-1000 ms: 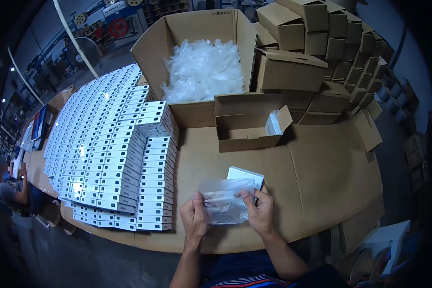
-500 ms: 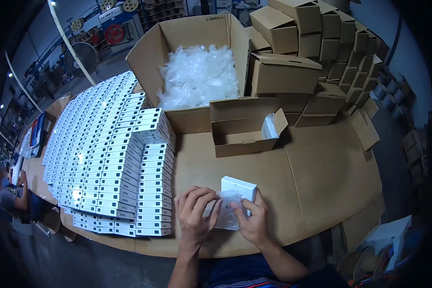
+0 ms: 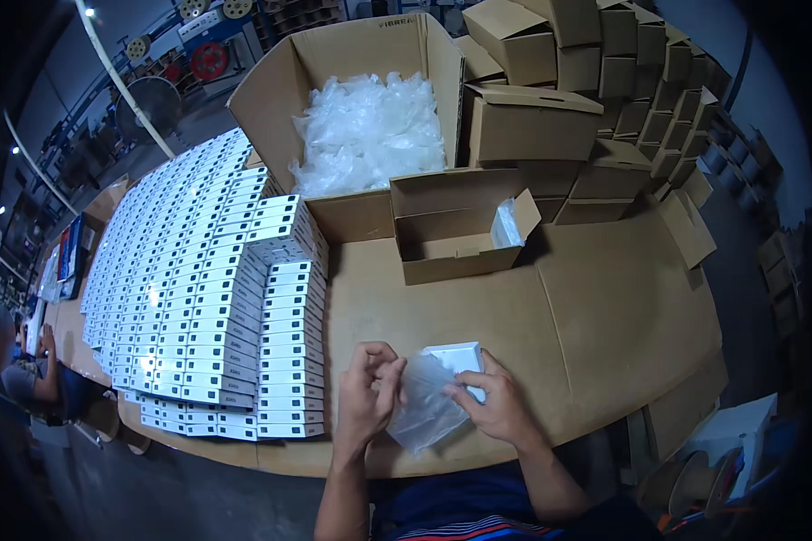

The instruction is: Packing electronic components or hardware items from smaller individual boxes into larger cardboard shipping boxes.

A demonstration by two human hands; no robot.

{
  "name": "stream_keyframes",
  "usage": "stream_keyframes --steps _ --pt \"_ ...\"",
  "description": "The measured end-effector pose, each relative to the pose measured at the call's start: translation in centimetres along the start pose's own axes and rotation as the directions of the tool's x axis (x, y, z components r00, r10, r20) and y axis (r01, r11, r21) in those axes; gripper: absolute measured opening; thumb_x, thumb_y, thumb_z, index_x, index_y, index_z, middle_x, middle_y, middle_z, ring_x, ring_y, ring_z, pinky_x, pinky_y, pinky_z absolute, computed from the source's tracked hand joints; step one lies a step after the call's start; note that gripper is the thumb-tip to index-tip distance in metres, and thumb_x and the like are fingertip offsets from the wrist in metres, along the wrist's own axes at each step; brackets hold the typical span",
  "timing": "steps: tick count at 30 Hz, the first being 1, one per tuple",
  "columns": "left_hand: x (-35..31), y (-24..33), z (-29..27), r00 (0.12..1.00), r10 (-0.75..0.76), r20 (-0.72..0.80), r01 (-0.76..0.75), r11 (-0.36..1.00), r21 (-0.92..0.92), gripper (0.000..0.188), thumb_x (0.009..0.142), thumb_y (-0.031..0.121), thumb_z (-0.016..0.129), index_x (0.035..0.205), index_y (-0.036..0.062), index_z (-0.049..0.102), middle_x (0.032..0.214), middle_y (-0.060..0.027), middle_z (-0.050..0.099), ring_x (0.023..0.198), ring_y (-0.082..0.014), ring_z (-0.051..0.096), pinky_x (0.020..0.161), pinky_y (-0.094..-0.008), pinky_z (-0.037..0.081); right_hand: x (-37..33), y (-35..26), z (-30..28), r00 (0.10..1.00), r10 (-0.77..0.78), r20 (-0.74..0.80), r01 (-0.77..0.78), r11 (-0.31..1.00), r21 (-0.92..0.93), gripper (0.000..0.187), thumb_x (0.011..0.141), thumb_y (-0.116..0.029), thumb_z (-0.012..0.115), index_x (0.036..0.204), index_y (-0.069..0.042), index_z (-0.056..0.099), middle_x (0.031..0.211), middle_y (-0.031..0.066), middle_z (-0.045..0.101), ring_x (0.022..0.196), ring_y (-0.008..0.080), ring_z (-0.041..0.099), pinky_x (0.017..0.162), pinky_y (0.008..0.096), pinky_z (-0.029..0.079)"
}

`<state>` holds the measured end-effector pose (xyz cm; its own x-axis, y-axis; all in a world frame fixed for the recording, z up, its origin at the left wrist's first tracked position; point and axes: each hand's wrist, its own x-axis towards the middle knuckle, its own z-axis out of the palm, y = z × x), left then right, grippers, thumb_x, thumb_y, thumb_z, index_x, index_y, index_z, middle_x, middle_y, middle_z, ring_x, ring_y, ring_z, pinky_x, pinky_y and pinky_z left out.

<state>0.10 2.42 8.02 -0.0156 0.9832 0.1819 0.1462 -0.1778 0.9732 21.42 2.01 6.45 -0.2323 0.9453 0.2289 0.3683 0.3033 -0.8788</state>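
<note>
My left hand (image 3: 370, 389) pinches one edge of a clear plastic bag (image 3: 426, 410), its fingers curled. The bag hangs spread between my two hands, above the front part of the cardboard-covered table. A flat white box (image 3: 458, 354) is gripped in my right hand (image 3: 499, 403), fingers behind it. My right thumb and a fingertip also press on the bag's edge. The bag partly overlaps the front of the box; whether any of the box is inside it, I cannot tell. Beyond my hands stands an open brown carton (image 3: 460, 268) with a plastic-wrapped item (image 3: 507, 225) at its right end.
Tall stacks of small white boxes (image 3: 180, 298) fill the table's left side. A large carton (image 3: 352, 216) heaped with clear plastic bags (image 3: 370, 135) stands at the back. Brown cartons (image 3: 537, 126) are piled at the back right. Another person (image 3: 41, 370) is at the far left.
The plastic bag has been spread out wider and now hangs lower between my hands. The white box has moved slightly to the right and tilted flatter. The view has shifted slightly.
</note>
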Motion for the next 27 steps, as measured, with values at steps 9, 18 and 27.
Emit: stream_keyframes --steps 9,18,27 --pt "-1.2 -3.9 0.3 0.988 -0.155 -0.013 0.1 0.701 -0.706 0.044 0.098 0.015 0.07 0.136 0.0009 0.05 0.127 -0.0109 0.064 0.12 -0.017 0.058 0.103 -0.0315 0.047 -0.7 -0.4 0.7 0.971 0.041 -0.237 -0.055 0.997 -0.054 0.019 0.092 -0.017 0.075 0.091 0.001 0.075 0.099 0.02 0.061 0.089 0.0356 0.063 0.081 0.0414 0.051" --pt "-2.1 -3.1 2.1 0.961 -0.258 0.1 0.273 0.944 -0.187 0.042 0.084 0.01 0.085 0.118 -0.0043 0.065 0.104 -0.0108 0.075 0.09 -0.0163 0.071 0.079 -0.0311 0.058 0.4 0.7 -0.2 0.933 0.076 -0.353 0.01 0.972 0.234 0.029 0.1 -0.007 0.059 0.126 0.002 0.07 0.122 0.0128 0.062 0.112 0.0231 0.061 0.099 0.0338 0.047" --pt "-2.4 -2.3 2.2 0.981 -0.186 0.062 0.193 0.97 -0.148 0.04 0.082 0.011 0.086 0.114 -0.005 0.067 0.1 -0.0128 0.076 0.09 -0.017 0.071 0.082 -0.0323 0.058 5.7 -3.3 -5.8 0.924 -0.318 -0.214 0.373 0.875 0.309 0.05 0.097 0.005 0.064 0.138 -0.004 0.037 0.122 0.0144 0.055 0.108 0.0183 0.058 0.097 0.0334 0.049"
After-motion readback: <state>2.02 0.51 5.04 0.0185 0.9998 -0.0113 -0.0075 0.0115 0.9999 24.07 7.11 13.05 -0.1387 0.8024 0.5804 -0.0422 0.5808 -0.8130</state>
